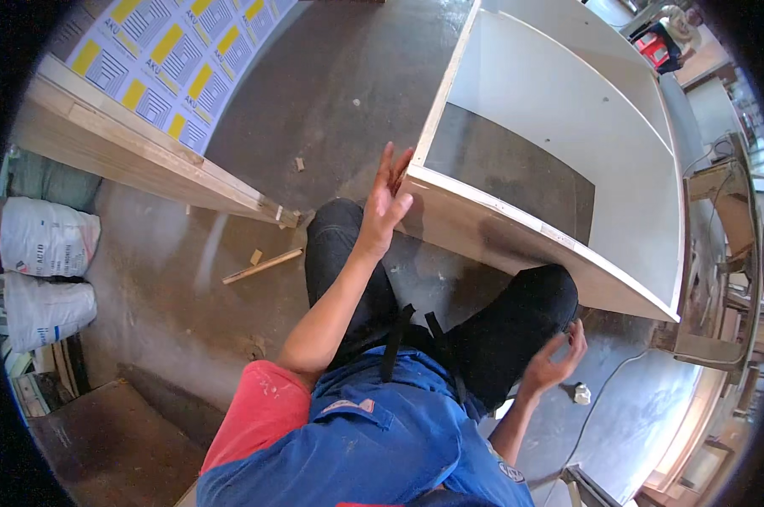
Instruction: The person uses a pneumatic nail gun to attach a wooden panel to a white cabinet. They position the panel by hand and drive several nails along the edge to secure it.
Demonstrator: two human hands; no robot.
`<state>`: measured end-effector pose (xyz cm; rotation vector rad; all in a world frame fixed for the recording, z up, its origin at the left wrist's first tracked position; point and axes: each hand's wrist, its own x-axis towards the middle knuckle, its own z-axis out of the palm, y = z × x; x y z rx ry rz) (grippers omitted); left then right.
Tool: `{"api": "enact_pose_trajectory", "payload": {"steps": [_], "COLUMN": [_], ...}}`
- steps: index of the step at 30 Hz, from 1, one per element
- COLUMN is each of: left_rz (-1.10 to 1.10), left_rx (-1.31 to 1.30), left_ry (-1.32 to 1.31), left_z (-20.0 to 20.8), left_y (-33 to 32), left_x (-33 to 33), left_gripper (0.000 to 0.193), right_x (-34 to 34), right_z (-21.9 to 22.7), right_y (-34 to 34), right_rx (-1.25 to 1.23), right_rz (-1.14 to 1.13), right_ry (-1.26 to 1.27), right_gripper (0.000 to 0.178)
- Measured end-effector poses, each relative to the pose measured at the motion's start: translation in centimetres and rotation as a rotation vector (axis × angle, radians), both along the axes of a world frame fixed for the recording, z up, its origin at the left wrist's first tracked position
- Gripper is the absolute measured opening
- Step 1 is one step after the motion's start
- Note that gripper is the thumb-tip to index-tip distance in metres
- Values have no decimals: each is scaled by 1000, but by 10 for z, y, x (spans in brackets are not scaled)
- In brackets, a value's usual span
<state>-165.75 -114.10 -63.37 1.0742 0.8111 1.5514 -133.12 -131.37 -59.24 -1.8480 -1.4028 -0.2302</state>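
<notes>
A large open wooden cabinet carcass (500, 241) stands just beyond my knees, its inner faces white and its near outer face bare wood. At its near left corner, my left hand (385, 211) rests against the edge with fingers stretched out and thumb apart. Part of those fingertips lies against or behind the corner. My right hand (558, 362) hangs beside my right knee, below the cabinet's near board, with loosely bent fingers apart and nothing visible in it.
On the left stands a wooden frame (154, 148) beside a panel in printed film (175, 63). White sacks (48, 237) line the left side. A wood stick (262, 266) and small offcuts lie on the floor. A cord (602, 406) runs at right. A person (679, 29) is far right.
</notes>
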Motion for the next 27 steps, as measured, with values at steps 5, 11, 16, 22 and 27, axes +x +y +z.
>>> {"api": "enact_pose_trajectory", "payload": {"steps": [5, 11, 16, 22, 27], "left_rz": [63, 128, 49, 41, 58], "left_rx": [-189, -536, -569, -522, -505], "left_ry": [-91, -89, -43, -69, -61], "left_z": [-86, -107, -103, -112, -117], "left_y": [-20, -24, -34, -36, -33], "left_x": [-20, -27, -39, -34, -33], "left_gripper": [90, 76, 71, 68, 71], "right_x": [-127, -199, -218, -231, -231], "right_z": [20, -18, -38, -46, -37], "right_y": [60, 125, 133, 144, 146], "right_rx": [-174, -295, -219, -184, -179], "right_rz": [532, 661, 658, 673, 888], "right_ry": [-119, -213, -183, -182, -52], "right_gripper": [62, 82, 81, 75, 68]}}
